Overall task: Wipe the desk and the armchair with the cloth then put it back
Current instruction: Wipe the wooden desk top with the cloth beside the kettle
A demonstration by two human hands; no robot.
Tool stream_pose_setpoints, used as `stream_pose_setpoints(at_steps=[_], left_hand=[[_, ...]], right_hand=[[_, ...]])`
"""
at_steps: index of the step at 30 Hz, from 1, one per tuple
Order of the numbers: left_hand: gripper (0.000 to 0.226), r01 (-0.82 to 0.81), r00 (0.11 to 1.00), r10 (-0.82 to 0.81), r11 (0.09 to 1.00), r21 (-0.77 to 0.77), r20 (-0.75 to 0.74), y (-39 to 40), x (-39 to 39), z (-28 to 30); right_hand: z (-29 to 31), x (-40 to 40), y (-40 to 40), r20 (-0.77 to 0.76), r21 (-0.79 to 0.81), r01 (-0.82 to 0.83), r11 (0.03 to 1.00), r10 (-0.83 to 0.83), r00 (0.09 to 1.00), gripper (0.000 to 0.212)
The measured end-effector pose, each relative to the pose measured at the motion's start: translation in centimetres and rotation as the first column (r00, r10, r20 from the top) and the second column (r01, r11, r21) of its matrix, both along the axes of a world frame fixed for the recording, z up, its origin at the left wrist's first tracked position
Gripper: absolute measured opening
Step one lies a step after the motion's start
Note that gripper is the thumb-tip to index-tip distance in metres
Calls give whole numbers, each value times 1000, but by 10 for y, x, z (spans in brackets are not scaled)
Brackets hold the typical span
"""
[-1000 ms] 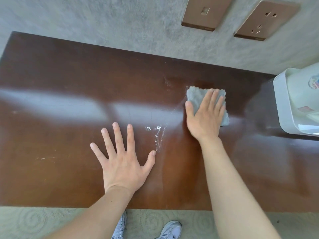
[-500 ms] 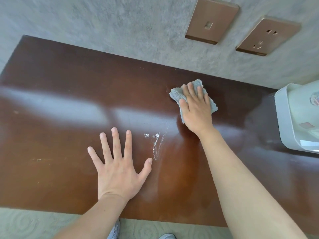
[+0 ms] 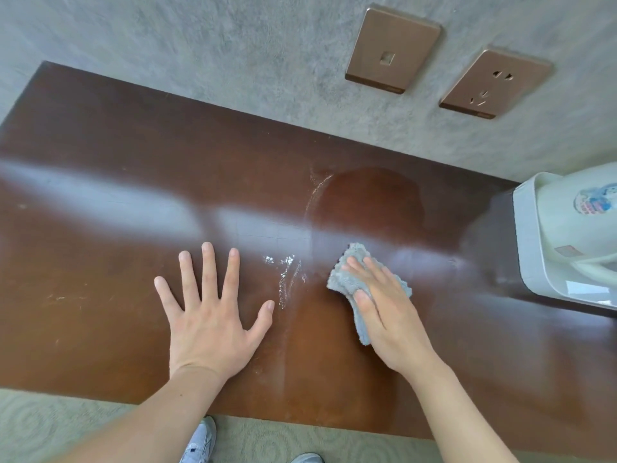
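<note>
So basically the desk-wiping step is what's in hand, judging by how things lie. The grey cloth [image 3: 362, 292] is pressed flat onto the brown desk [image 3: 117, 195] under the right hand [image 3: 389, 307], fingers stretched out straight on top of it, not curled round it, so it's pinned rather than gripped. The left hand [image 3: 210, 315] is laid flat w/ fingers spread wide, nothing held, prob just bracing.

Cloth is sat near the middle of the desk, a bit towards the front edge, well apart from the white appliance [image 3: 567, 242] on the right. Just beside it, between the two hands, a patch of white crumbs/residue [image 3: 287, 272] is left on the wood, and a faint curved smear [image 3: 315, 192] can be seen further back towards the wall.

Next move imo: cloth needs to be swept left over that residue w/ steady downward pressure, and the left hand would need to be lifted out of the way for the rest of that side. Armchair isn't in view at all, so that part plus putting the cloth back is judged not done yet.

Orientation: cloth is bunched into a longish shape, long axis running diagonally, far end pointing up-left towards the wall, near end tucked by the thumb side of the palm.
</note>
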State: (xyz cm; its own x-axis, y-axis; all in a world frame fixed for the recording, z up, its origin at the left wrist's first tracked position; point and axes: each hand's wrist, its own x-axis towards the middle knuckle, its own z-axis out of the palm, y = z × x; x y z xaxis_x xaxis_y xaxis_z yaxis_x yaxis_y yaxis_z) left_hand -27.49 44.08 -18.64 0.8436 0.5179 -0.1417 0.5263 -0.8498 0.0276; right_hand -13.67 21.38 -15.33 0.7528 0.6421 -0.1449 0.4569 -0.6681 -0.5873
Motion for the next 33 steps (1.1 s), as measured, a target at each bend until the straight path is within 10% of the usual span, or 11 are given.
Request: stream_pose_setpoints(at_steps=[8, 18, 33], left_hand=[[90, 0, 1000, -1, 1000, 8, 31, 1, 0, -2], [89, 6, 999, -7, 1000, 10, 47, 1, 1, -5], [79, -35, 999, 36, 999, -15, 23, 0, -1, -2]], right_hand=[[-8, 101, 58, 15, -14, 619, 785, -619, 785, 54], [-15, 136, 144, 177, -219, 61, 974, -21, 984, 49], [-10, 25, 81, 74, -203, -431, 879, 453, 889, 52]])
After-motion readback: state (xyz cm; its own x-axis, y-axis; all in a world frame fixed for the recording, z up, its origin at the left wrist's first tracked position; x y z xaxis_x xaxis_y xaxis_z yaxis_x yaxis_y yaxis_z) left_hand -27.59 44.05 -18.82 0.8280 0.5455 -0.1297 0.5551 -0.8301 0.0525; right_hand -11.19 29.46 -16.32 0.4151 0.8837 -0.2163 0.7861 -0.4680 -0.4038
